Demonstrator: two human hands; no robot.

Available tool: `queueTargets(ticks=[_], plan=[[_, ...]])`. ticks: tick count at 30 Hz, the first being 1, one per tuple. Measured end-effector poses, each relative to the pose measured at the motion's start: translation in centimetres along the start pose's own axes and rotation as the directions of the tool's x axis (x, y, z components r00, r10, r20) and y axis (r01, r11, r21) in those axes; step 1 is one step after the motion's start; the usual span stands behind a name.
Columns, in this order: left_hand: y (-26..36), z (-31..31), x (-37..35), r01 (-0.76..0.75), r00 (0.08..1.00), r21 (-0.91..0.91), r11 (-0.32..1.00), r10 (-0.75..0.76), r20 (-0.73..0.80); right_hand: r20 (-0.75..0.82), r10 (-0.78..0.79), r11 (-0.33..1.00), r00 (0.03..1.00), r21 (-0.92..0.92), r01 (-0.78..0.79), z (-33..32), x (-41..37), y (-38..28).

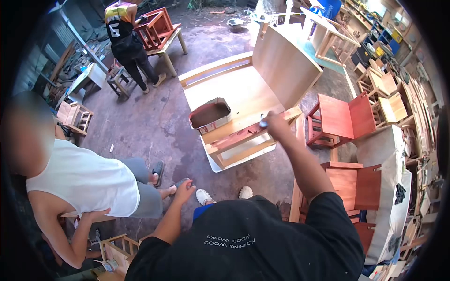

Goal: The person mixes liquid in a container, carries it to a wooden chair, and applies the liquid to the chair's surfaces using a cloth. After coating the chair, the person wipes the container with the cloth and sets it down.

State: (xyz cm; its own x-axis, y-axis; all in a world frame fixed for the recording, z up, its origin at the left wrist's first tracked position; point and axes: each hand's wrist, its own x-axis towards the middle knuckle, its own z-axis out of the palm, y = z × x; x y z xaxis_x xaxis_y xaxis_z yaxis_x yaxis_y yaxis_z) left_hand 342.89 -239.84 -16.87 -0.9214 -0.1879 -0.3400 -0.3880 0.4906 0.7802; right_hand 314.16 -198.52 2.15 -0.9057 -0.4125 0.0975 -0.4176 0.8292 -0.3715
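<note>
My right hand [276, 125] is stretched forward and closed on a small brush [263, 123], whose tip rests on a rail of a big unpainted wooden chair [262, 79] lying on the floor. Part of that rail [236, 136] is stained red-brown. A square tin of red-brown stain [210, 115] sits on the chair's panel just left of the brush. My left hand [184, 189] hangs low by my knee with fingers apart and nothing in it, close to another person's sandalled foot.
A person in a white vest [84, 180] sits at my left. Another person in a black and yellow jersey [124, 35] works on a red stool [154, 28] at the back. Red-stained chairs [342, 117] and a cloth-covered table [389, 154] stand on the right.
</note>
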Motion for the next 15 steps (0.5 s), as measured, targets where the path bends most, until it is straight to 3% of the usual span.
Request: queueTargets(ticks=[4, 5, 6, 7, 8, 9, 10, 13, 15], plan=[[1.5, -0.2, -1.0, 0.066, 0.998, 0.055, 0.996, -0.065, -0.009, 0.040, -0.214, 0.977, 0.976, 0.009, 0.214, 0.3, -2.7, -4.5], [2.0, -0.4, -1.0, 0.087, 0.996, 0.067, 0.994, -0.087, -0.007, 0.000, -0.226, 0.973, 0.974, 0.055, 0.225, 0.9, -2.8, -2.9], [2.6, -0.6, -0.9, 0.107, 0.994, 0.078, 0.991, -0.106, -0.007, -0.033, -0.121, 0.989, 0.992, 0.078, 0.123, 0.6, -2.7, -1.1], [3.1, -0.7, -1.1, 0.108, 0.994, 0.078, 0.991, -0.107, -0.008, -0.076, -0.069, 0.997, 0.995, -0.023, 0.068, 0.6, -2.2, 2.0], [3.6, -0.8, -1.4, 0.106, 0.994, 0.069, 0.992, -0.105, -0.022, -0.029, 0.290, 0.865, 0.957, 0.436, -0.249, 0.9, -1.1, 5.1], [3.8, -0.7, -1.8, 0.108, 0.994, 0.060, 0.992, -0.106, -0.035, -0.121, 0.170, 0.980, 0.978, 0.126, -0.155, -1.1, -1.5, 6.7], [3.3, -0.6, -1.9, 0.111, 0.994, 0.061, 0.992, -0.109, -0.033, -0.248, 0.025, 0.999, 0.968, -0.016, -0.029, -2.2, -1.7, 7.3], [2.4, 0.0, -1.9, 0.098, 0.995, 0.034, 0.995, -0.096, -0.040, -0.203, 0.052, 0.991, 0.978, 0.132, -0.025, 1.2, -1.3, 5.6], [2.3, 0.3, -1.9, 0.139, 0.990, 0.055, 0.989, -0.137, -0.035, -0.109, -0.062, 0.996, 0.992, 0.064, 0.069, 3.6, -2.6, -0.8]])
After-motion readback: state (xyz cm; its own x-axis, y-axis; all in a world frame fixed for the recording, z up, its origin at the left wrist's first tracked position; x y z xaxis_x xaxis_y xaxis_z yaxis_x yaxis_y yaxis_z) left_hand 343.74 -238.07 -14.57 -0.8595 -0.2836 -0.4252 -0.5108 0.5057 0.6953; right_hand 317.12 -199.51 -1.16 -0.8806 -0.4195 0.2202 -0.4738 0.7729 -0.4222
